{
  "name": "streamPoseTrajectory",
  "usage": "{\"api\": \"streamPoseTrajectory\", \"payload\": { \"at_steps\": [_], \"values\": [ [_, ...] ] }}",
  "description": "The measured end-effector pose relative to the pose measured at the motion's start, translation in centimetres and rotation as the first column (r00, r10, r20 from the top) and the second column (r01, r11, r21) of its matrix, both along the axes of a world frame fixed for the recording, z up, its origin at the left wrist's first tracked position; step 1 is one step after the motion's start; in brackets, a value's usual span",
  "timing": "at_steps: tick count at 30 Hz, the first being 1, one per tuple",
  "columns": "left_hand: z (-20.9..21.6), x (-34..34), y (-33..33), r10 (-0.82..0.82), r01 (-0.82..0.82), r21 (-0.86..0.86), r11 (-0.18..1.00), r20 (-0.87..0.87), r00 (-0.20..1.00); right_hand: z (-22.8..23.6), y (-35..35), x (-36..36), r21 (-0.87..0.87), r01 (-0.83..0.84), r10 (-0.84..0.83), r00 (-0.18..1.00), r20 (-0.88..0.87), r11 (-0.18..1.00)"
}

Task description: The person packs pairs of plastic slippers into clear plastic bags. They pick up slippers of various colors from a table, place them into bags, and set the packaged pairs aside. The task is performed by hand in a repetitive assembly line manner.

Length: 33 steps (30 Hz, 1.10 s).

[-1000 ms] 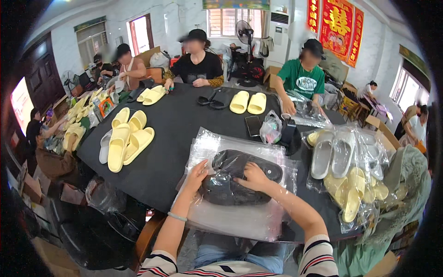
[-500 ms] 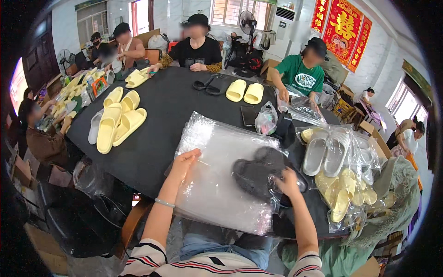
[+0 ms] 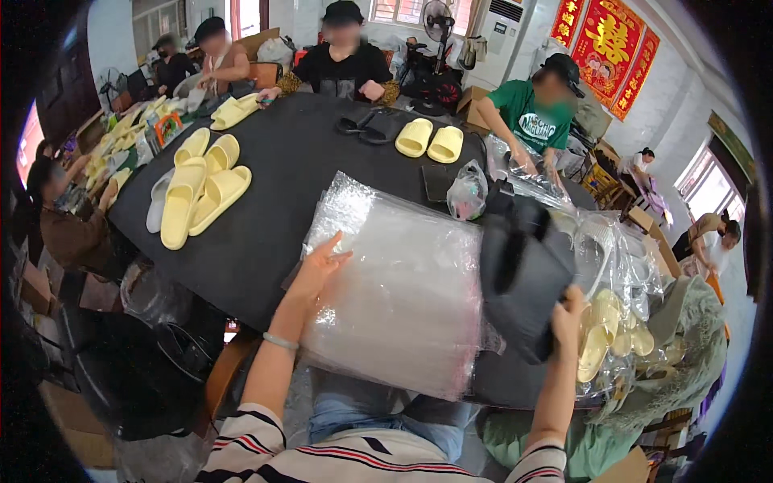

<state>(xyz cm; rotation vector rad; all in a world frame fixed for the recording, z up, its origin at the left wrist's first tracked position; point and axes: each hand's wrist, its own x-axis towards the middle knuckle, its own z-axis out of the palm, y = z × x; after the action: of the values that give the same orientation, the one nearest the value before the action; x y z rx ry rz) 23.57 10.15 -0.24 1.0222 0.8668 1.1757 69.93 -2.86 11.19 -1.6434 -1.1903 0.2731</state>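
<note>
A stack of clear plastic bags (image 3: 394, 282) lies in front of me at the near edge of the black table. My left hand (image 3: 322, 266) rests on the stack's left side, thumb and fingers apart. To the right of the stack, my right hand (image 3: 568, 318) grips the lower right edge of a pair of black slippers (image 3: 527, 274). The slippers are tilted and blurred by motion, and a clear film edge shows beside them. My right fingertips are partly hidden behind them. Bagged grey and yellow slippers (image 3: 600, 326) lie just beyond that hand.
Loose yellow slippers (image 3: 205, 193) sit at the table's left, with another yellow pair (image 3: 429, 140) and black slippers (image 3: 370, 125) farther back. A phone (image 3: 436, 183) and a small clear bag (image 3: 467, 191) are beyond the stack. A person in green (image 3: 527, 121) handles clear plastic at the far right.
My right hand has carried the black slippers off the bag stack to the right and tilted them up. My left hand stays at the stack's left side.
</note>
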Motion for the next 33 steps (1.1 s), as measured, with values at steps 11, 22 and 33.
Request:
{"api": "streamPoseTrajectory", "payload": {
  "at_steps": [11,22,33],
  "values": [
    [1.1,0.5,-0.3,0.083,-0.064,-0.094,0.993,0.215,0.973,-6.4,10.7,-15.4,-0.248,-0.646,0.611,0.426,0.667,0.722],
    [2.3,-0.6,0.0,0.311,-0.304,-0.067,0.95,0.169,0.935,-8.8,10.6,-7.0,0.247,-0.45,0.511,0.795,-0.327,0.858],
    [10.8,10.1,-2.9,0.77,0.734,0.543,0.407,-0.637,0.045,-13.1,12.3,-4.3,0.066,-0.628,0.511,0.564,-0.649,0.776]
  ]
}}
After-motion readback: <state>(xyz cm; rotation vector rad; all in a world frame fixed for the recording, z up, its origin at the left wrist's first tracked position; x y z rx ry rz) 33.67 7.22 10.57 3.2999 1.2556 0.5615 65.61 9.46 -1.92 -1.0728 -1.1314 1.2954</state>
